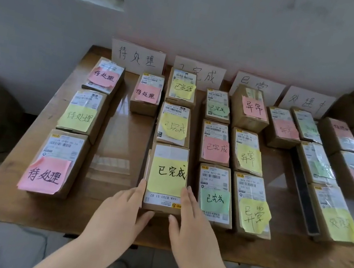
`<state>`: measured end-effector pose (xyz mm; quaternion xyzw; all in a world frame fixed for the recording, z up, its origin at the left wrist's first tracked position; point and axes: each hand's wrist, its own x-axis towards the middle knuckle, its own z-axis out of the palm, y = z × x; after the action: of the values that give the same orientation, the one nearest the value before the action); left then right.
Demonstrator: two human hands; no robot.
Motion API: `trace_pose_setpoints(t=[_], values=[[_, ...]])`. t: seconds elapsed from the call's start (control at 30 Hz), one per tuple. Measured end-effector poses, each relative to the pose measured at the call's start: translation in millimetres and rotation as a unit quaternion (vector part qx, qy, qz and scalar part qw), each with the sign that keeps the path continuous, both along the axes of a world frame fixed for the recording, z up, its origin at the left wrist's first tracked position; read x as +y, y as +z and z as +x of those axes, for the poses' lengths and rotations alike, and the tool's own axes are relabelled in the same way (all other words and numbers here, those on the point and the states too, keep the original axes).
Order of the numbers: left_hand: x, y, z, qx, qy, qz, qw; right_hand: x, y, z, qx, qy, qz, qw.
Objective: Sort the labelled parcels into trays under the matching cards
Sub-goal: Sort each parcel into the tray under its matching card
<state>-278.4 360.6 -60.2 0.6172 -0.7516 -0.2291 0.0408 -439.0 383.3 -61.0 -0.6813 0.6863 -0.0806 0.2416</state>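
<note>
A person's two bare hands reach forward from the near edge of a wooden tabletop (pixel 292 253) and bracket one cardboard parcel (pixel 166 179) that lies flat just ahead of them, close to that near edge and about midway along it. The left hand (pixel 121 209) lies against the parcel's left side with its fingers stretched forward and its thumb at the near end; the right hand (pixel 191 219) mirrors it on the right side. Both hands are flat and spread, pressing inward on the box rather than pinching it, and both are equally near. The parcel's long axis runs straight away from the person, toward the wall. On top it carries a yellow note (pixel 168 176) handwritten 已完成. It is the nearest box in a column; directly beyond it, in the same line, lie a second parcel (pixel 174 125) and a third parcel (pixel 181 87), each with a yellow note that seems to read the same. At the far edge, propped against the wall behind this column, stands a white card (pixel 199 74) with matching characters, partly hidden. Any tray beneath cannot be made out. Other columns of labelled parcels flank it to left and right.
</note>
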Motion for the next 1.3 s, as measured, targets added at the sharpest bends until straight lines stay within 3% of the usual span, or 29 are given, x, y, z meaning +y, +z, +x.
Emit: trace_pose_setpoints(t=[0.07, 0.23, 0.47, 0.73, 0.93, 1.3], values=[[-1, 1, 1, -0.024, -0.019, -0.024, 0.999, 1, -5, 3, 0.059, 0.016, -0.02, 0.998], [-2, 2, 6, -0.066, -0.028, -0.068, 0.995, -4, -15, 4, 0.102, 0.042, -0.067, 0.992], [-5, -9, 15, -0.111, -0.04, -0.129, 0.985, -8, -7, 3, 0.049, 0.059, -0.056, 0.996], [-11, 12, -2, -0.115, -0.052, -0.186, 0.974, 1, 12, -23, 0.067, 0.028, -0.088, 0.994], [-10, 32, -61, -0.115, -0.043, -0.22, 0.968, 4, 26, -83, 0.016, 0.055, -0.099, 0.993], [29, 39, -254, -0.076, -0.088, -0.264, 0.957, 28, 39, -266, 0.032, 0.063, -0.101, 0.992]])
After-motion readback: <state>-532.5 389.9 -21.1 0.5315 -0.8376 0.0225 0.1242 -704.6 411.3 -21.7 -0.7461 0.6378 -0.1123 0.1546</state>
